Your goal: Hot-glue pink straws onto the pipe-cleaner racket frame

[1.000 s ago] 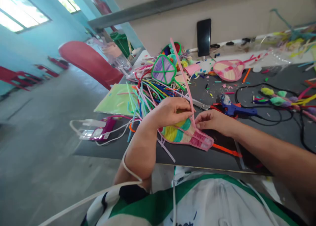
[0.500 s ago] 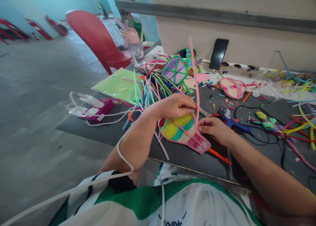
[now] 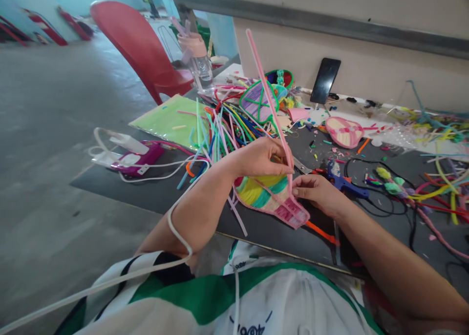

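Observation:
A bulb-shaped craft piece [image 3: 271, 194] with yellow, teal and pink bands and a pink fuzzy rim lies tilted in front of me. From its right side a long pink pipe cleaner [image 3: 266, 88] rises, leaning to the upper left. My left hand [image 3: 269, 158] is closed on the pipe cleaner a little above the rim, its thumb and fingers pinching it. With thumb and forefinger, my right hand [image 3: 315, 192] pinches the craft piece's edge near the foot of the pipe cleaner. The piece's upper edge is hidden behind my left hand.
A blue glue gun [image 3: 346, 183] and scissors [image 3: 302, 166] lie just beyond my right hand. Several loose pipe cleaners [image 3: 220, 130] are heaped at left, near a purple power strip [image 3: 139, 161]. A phone [image 3: 325, 80] leans at the back. A white cable [image 3: 172, 218] crosses my left arm.
The pink pipe cleaner has swung from nearly upright to leaning left. My left hand's fingers have moved down and right onto it, while my right hand keeps its pinch.

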The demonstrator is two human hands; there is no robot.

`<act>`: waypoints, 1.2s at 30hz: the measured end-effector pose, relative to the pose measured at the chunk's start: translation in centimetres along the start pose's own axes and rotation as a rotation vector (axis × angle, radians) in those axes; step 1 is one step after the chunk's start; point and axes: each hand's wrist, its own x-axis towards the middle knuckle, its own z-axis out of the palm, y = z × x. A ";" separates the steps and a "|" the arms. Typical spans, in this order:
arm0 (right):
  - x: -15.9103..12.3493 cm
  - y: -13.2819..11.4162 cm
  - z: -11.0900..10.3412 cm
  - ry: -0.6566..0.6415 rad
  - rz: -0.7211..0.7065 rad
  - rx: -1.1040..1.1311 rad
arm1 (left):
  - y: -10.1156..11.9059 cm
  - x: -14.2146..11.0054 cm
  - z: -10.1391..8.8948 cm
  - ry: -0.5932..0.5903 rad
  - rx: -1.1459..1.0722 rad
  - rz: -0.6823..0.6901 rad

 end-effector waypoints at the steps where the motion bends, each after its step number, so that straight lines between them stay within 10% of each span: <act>1: 0.0 0.0 0.0 0.001 0.004 -0.005 | 0.0 0.0 0.0 -0.001 0.011 -0.006; 16: -2.2 -2.3 4.8 0.133 -0.046 -0.233 | 1.8 -1.7 -2.3 -0.135 0.054 0.072; 36: -2.0 -2.5 4.7 0.175 -0.109 -0.425 | 1.4 -1.6 -1.3 -0.044 0.105 0.070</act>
